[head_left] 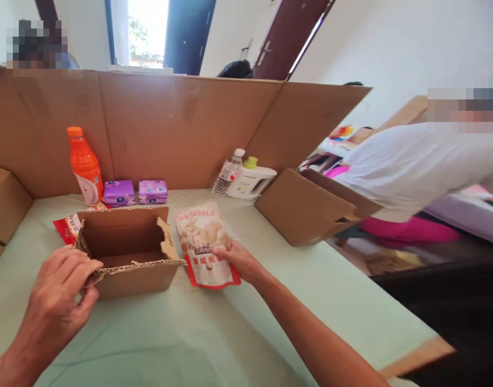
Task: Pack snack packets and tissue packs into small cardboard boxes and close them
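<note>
The right hand (241, 260) gripped the presumably light, pliable pouch (207, 248) by its side, likely the securest hold, while the left hand (56, 290) pinched the carton (135, 282) rim.

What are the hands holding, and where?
The right hand holds the pouch by its right edge; the left hand grips the small box's near-left corner.

- Cardboard box (135, 282): brown, open-topped, rough along its cut edges; stands upright on the counter (149, 344).
- Snack pouch (204, 242): pale with red lower border, squirrel picture and "SQUIRRELS" lettering; printed face toward the viewer, just beside the box's right end.
</note>
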Demonstrator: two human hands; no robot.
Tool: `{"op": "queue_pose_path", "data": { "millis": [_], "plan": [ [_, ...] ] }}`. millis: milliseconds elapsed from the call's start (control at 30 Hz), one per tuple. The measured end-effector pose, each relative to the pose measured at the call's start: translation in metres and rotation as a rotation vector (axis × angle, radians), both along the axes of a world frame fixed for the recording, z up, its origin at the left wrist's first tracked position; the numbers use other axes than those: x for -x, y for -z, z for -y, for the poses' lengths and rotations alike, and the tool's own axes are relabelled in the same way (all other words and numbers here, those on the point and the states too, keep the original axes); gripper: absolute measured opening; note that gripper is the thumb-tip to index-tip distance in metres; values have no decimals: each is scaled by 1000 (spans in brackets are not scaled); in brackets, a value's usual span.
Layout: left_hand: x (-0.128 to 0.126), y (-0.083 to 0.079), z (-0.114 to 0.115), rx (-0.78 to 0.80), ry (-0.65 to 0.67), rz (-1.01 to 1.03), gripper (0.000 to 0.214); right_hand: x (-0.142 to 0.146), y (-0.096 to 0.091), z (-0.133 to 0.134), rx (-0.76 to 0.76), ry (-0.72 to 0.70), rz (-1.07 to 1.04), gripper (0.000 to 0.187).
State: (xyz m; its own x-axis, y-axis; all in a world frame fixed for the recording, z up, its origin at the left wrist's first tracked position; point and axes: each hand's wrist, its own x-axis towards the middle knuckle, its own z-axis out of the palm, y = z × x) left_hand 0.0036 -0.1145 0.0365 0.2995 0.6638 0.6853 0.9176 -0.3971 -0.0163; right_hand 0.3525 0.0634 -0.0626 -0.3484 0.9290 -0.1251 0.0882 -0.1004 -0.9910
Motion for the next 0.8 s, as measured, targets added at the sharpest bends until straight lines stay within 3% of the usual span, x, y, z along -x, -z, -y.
{"op": "queue_pose_path", "data": {
  "millis": [100,200,267,333,467,567,667,800],
  "plan": [
    [-10,2,11,-50,-70,40,44,-16,12,32,94,18,-35,59],
    [-27,8,39,-147,-129,177,72,-25,17,55,110,117,-125,57],
    [-47,19,56,-113,-37,262,71,-29,18,69,80,170,-181,54],
    [-75,35,62,22,95,342,61,-29,18,84,45,165,-203,50],
    [-138,57,32,308,122,621,59,-27,13,103,-144,77,-162,38],
    [-166,51,-5,425,253,905,55,-30,6,101,-373,105,-100,28],
    [-174,37,-22,484,413,948,20,-42,1,98,-508,111,-42,19],
    [-168,37,-4,550,487,855,14,-66,1,123,-713,-47,75,29]
  ]
}}
